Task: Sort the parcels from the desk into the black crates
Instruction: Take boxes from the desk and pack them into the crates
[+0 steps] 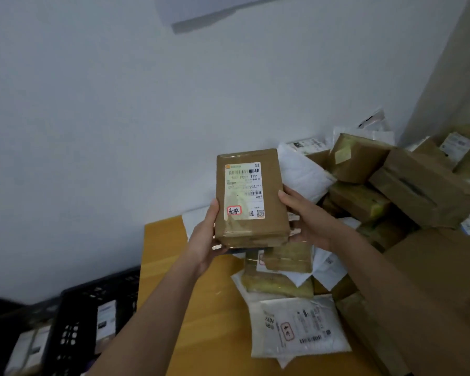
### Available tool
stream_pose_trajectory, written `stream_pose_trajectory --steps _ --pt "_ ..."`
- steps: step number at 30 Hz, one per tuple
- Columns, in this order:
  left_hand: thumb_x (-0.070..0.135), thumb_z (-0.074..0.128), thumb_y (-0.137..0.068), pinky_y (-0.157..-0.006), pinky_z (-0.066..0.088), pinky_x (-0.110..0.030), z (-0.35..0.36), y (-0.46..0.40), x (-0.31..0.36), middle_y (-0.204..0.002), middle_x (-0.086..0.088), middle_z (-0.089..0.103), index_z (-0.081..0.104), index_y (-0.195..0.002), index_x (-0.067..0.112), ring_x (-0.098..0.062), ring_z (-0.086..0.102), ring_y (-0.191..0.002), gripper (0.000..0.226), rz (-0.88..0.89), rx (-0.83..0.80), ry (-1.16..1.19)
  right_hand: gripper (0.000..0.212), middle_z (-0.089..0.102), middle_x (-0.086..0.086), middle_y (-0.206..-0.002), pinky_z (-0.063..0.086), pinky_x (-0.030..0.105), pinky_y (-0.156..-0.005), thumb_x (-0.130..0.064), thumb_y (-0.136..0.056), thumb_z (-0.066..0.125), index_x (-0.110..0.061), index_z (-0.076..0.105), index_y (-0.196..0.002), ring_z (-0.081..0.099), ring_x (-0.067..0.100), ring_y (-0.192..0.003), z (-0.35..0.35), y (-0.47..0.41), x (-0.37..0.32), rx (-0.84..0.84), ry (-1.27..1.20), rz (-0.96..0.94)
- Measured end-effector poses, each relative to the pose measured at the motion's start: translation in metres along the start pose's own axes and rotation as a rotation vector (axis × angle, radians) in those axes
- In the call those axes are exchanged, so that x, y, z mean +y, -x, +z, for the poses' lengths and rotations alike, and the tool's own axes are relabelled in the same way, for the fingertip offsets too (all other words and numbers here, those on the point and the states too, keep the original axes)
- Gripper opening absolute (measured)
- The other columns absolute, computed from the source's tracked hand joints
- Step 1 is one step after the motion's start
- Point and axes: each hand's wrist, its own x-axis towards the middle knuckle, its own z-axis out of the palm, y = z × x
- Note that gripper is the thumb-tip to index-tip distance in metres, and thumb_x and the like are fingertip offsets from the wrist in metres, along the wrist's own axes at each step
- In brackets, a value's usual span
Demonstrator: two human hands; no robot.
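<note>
Held parcel: we see a brown, tape-wrapped rectangular cardboard parcel raised above the yellow wooden desk, its white shipping label facing us; the print is mostly too blurred to read.
Left hand: our left hand grips the parcel's lower left edge, thumb up the side; the fingers are hidden behind it.
Right hand: our right hand holds the right edge, thumb on the side, fingers tucked behind.
Pile: brown boxes and white mailer bags lie heaped on the desk's right; how many, we cannot tell.
Crate: a black perforated plastic crate sits lower left beside the desk, partly cut off, with pale parcels dimly visible inside.
</note>
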Motion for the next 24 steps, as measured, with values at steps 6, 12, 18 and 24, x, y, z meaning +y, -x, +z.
stream_pose_trajectory --steps 6,12,18,24 --pt "0.07 0.036 -0.093 -0.094 0.051 -0.038 -0.082 0.021 -0.02 -0.112 0.004 0.073 0.067 -0.12 0.034 -0.018 0.063 -0.104 0.054 -0.01 0.08 0.057 0.072 0.05 -0.01 -0.145 0.051 0.058 -0.095 -0.069 -0.072 0.073 -0.057 0.043 -0.137 0.054 0.03 -0.127 0.08 -0.017 0.018 -0.083 0.024 -0.015" --pt "0.082 0.047 -0.076 -0.1 0.047 -0.044 -0.18 0.056 -0.048 -0.12 0.009 0.07 0.063 -0.123 0.042 -0.017 0.059 -0.117 0.065 -0.025 0.011 0.074 0.054 0.058 -0.012 -0.136 0.053 0.045 -0.095 -0.06 -0.09 0.059 -0.05 0.044 -0.14 0.058 0.022 -0.122 0.182 -0.019 0.045 -0.051 0.107 -0.014" --pt "0.055 0.06 -0.088 -0.102 0.045 -0.045 -0.318 0.099 -0.087 -0.107 0.003 0.074 0.068 -0.116 0.028 -0.022 0.062 -0.112 0.039 -0.08 0.131 0.04 0.047 0.06 -0.014 -0.125 0.047 0.045 -0.102 -0.043 -0.101 0.05 -0.033 0.042 -0.145 0.058 0.017 -0.114 0.329 -0.033 0.1 -0.013 0.201 0.042" --pt "0.065 0.053 -0.089 -0.093 0.052 -0.047 -0.406 0.121 -0.135 -0.1 0.001 0.076 0.073 -0.107 0.028 -0.023 0.066 -0.103 0.045 -0.25 0.277 0.081 0.054 0.058 -0.006 -0.125 0.05 0.038 -0.096 -0.037 -0.101 0.053 -0.027 0.033 -0.15 0.057 0.018 -0.115 0.424 -0.042 0.163 -0.077 0.276 0.226"
